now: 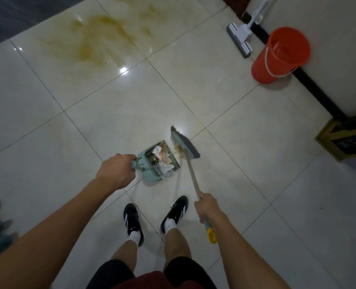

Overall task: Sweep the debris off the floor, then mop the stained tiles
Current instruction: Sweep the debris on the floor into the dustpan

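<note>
The left hand (116,171) grips the dustpan (159,161) handle; the right hand (208,206) grips the broom (185,148) stick, its bristles touching debris (178,150) at the dustpan's right edge.

The floor (214,105) is glossy, smooth pale tile that mirrors the lights, dulled by a matt yellowish stain (95,38). The dustpan (150,163), bucket (281,57) and mop (240,37) look like smooth plastic, the bucket faintly shiny. The broom (185,147) has a plastic-looking head with soft grey bristles.
</note>
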Tool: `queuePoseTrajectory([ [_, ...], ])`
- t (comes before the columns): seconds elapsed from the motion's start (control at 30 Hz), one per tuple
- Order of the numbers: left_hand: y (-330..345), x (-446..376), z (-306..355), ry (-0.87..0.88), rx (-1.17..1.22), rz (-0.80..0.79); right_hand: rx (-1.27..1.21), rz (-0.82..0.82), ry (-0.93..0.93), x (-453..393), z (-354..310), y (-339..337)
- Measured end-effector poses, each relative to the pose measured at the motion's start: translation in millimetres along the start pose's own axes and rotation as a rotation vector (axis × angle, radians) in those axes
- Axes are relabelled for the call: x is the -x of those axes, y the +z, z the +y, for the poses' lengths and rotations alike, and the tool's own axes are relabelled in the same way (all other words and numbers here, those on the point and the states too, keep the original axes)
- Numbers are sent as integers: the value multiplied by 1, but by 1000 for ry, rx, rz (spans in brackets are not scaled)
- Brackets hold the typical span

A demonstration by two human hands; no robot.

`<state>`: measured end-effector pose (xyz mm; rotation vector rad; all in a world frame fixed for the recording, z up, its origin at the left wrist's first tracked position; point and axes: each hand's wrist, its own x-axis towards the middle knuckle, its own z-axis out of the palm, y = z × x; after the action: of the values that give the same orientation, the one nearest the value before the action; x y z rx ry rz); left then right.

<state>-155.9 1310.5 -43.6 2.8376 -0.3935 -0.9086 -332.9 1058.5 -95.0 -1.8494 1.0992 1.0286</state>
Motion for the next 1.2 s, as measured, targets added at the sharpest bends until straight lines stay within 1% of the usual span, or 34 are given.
queuePoseTrajectory([
  [0.17,5,4,-5,21,21,-15,21,-65,-42,19,-1,44],
  [0.33,6,10,-8,29,70,-37,-72,-117,-38,34,4,75],
  [0.53,8,16,-5,52,67,-43,-224,-137,-25,56,14,86],
  [0.67,6,22,-14,31,61,-11,-312,-87,8,67,19,78],
  [0.77,2,28,-24,45,14,-13,-341,-33,30,72,17,66],
  [0.93,-9,34,-40,39,14,-19,-283,57,1,72,2,50],
  [1.2,-22,34,-71,-30,31,-18,-116,128,-94,48,-21,34],
])
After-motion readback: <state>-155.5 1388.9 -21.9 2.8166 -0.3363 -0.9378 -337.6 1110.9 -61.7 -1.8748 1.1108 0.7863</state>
